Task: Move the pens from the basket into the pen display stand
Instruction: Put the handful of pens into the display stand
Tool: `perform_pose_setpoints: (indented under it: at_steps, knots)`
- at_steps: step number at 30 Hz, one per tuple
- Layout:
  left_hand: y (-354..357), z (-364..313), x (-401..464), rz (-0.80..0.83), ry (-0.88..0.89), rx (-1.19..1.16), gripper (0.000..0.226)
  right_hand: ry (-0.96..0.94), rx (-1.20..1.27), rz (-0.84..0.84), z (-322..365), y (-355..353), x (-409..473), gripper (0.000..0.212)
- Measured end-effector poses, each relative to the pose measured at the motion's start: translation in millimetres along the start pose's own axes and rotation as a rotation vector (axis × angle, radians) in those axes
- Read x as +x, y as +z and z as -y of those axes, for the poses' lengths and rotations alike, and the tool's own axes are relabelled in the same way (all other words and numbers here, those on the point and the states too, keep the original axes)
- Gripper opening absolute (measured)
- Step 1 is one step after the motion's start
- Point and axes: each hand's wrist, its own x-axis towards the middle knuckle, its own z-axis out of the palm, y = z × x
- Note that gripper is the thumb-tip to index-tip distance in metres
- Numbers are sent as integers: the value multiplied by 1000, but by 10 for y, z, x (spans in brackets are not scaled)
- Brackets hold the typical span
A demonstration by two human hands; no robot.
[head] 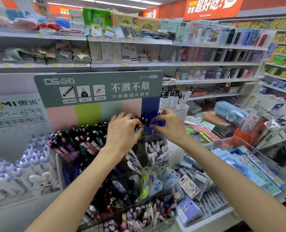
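At the stand's [98, 91] top tier, right hand [169, 126] grips blue pens [158, 123] for seating; left hand [122, 131], fingers curled, holds dark pens [141, 125] aside.

Both hands, left hand [122, 131] and right hand [169, 125], pinch pens (blue ones [158, 123] rightward) at the display stand [98, 88].

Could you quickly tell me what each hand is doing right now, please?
Left hand: fingers curled around dark pens at the display stand.
Right hand: pinching blue pens.
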Motion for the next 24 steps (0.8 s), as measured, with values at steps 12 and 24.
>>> perform_pose_setpoints:
  at_steps: [12,24]
  knots:
    - [-122,-250,-323,2,91,-82,27,317,301,-157,-12,-295,-943,39]
    - [104,-1857,-1572,529,372,-563,33,944,186,-239,-81,-810,-3831,17]
